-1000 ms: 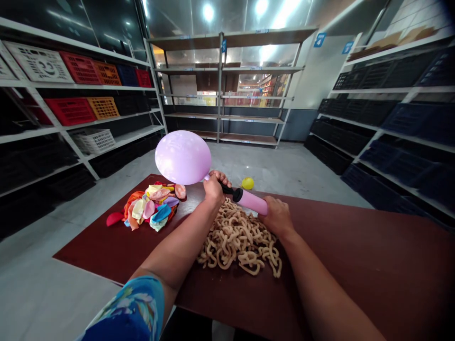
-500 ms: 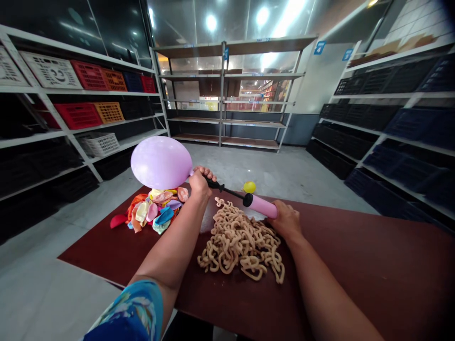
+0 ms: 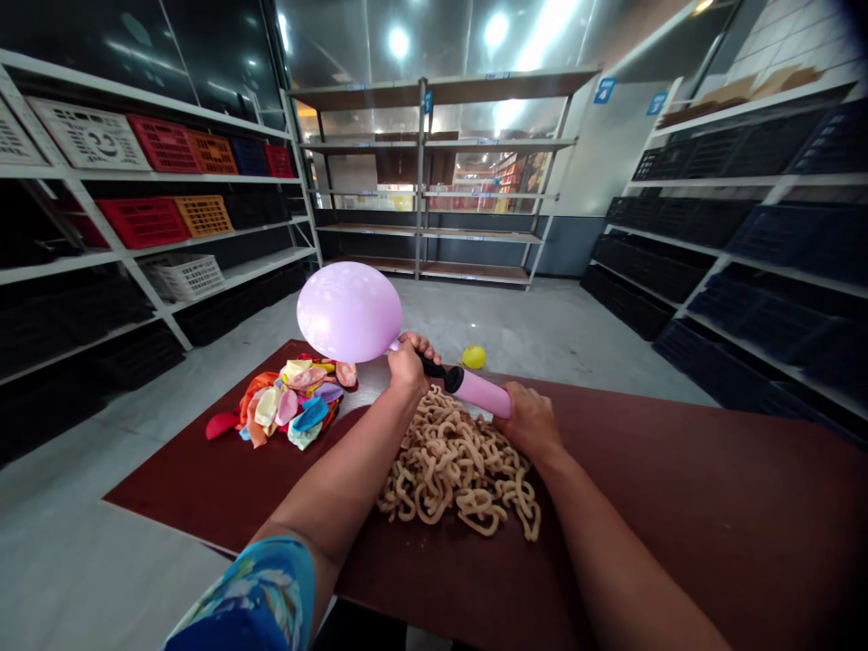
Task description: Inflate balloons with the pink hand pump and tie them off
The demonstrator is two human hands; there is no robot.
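An inflated light purple balloon [image 3: 349,312] hangs over the back left of the dark red table [image 3: 637,470]. My left hand [image 3: 410,360] is closed around the balloon's neck and the black nozzle end of a pink hand pump [image 3: 483,394]. Around the pump's pink barrel my right hand [image 3: 533,419] is wrapped, and the rod between the two parts is hidden. Below the pump lies a heap of tan, rope-like curled pieces [image 3: 461,470]. Uninflated balloons in many colours [image 3: 288,402] are piled to the left of my left forearm.
Past the table's back edge a small yellow balloon [image 3: 473,357] shows against the grey floor [image 3: 576,339]. Metal shelves with crates [image 3: 155,221] stand at the left, dark crates [image 3: 684,221] fill the right shelves, and a rack [image 3: 421,181] stands at the back.
My left hand has moved right with the balloon, closer to the pink barrel, and the black rod no longer shows. My right hand has shifted slightly left.
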